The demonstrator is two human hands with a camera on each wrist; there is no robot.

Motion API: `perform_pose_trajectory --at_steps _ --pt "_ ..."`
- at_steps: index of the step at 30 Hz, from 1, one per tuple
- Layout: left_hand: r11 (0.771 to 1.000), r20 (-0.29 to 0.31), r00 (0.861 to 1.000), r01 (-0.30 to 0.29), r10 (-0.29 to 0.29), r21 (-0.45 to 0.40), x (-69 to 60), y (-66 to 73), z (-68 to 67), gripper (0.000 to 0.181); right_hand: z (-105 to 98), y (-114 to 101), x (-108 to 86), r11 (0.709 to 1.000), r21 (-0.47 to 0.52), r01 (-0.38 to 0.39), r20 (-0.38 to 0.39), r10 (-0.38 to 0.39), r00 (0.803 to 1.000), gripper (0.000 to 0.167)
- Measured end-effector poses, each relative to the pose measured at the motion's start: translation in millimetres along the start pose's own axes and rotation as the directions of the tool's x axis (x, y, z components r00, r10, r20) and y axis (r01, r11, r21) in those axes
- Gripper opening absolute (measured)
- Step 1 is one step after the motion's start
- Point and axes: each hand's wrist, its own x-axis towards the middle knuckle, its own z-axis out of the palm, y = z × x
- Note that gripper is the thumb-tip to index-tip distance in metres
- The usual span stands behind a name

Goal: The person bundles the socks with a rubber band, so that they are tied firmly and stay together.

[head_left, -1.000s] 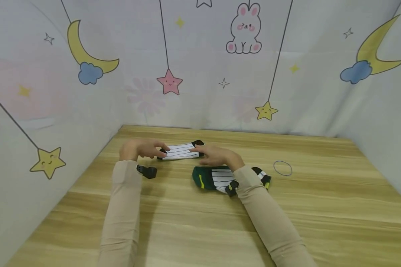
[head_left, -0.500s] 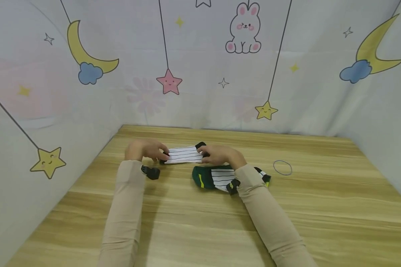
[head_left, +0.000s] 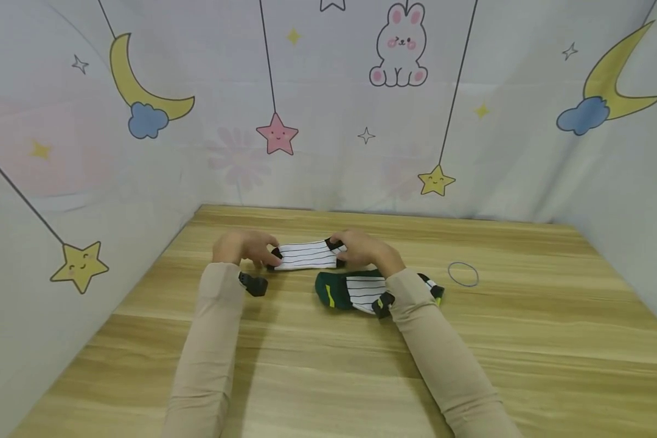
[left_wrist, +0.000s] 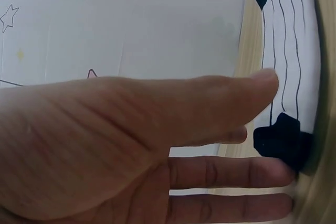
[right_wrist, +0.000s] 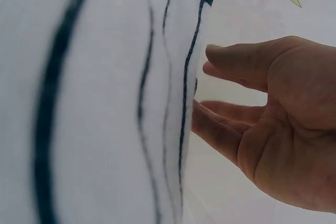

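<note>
A white sock [head_left: 306, 255] with thin dark stripes and dark ends lies flat near the back of the table. At its left end is my left hand [head_left: 247, 248]; the left wrist view has the thumb and fingers mostly straight, with fingertips at the dark end. My right hand [head_left: 361, 248] is at the other end, thumb and fingers apart in the right wrist view and loosely bent. A second sock [head_left: 336, 292], dark green, striped white and yellow, lies nearer, partly under the right wrist. Striped white cloth [right_wrist: 115, 98] fills the left of the right wrist view.
A thin bluish loop [head_left: 463, 274] lies on the table [head_left: 306, 371] to the right. Light fabric walls [head_left: 328, 121] printed with moons and stars stand around the table's back and sides.
Both hands have shifted to the right. The white sock has moved slightly right and toward me, with its ends by the hands. The green sock and the loop stay put.
</note>
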Motion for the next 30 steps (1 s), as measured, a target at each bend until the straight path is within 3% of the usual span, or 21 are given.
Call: perform_pose_trajectory --at_steps 2,7,10,19,21,26,30 --pt "1.000 -0.001 1.000 0.016 -0.016 -0.008 1.1 0.9 0.3 0.069 0.0 1.4 0.1 1.000 -0.002 -0.014 -0.008 0.014 1.000 0.042" --pt "1.000 0.021 0.999 -0.027 0.027 -0.003 3.4 3.7 0.8 0.040 -1.0 2.8 -2.8 0.999 0.019 -0.028 0.002 0.028 1.000 0.043" --pt "1.000 0.023 0.999 -0.027 0.028 -0.005 3.4 5.6 1.5 0.032 -1.7 2.4 -5.1 0.998 0.036 -0.050 0.013 0.049 0.999 0.042" --pt "0.999 -0.022 0.999 0.044 -0.044 -0.006 4.8 6.0 4.5 0.041 2.4 4.5 -3.4 0.997 0.063 -0.040 0.070 0.035 0.997 0.038" --pt "0.999 -0.025 0.999 0.032 -0.032 -0.001 5.4 5.7 4.2 0.041 3.1 5.2 -2.8 0.997 0.065 -0.040 0.074 0.036 0.997 0.036" --pt "0.998 -0.005 0.998 -0.064 0.064 0.024 8.6 5.3 3.0 0.036 3.5 6.7 -2.8 0.998 0.036 -0.047 0.073 0.044 0.996 0.036" --pt "0.995 -0.016 0.996 -0.089 0.090 0.052 9.8 6.9 2.1 0.046 3.2 8.5 -4.4 0.999 0.033 -0.039 0.077 0.036 0.996 0.032"
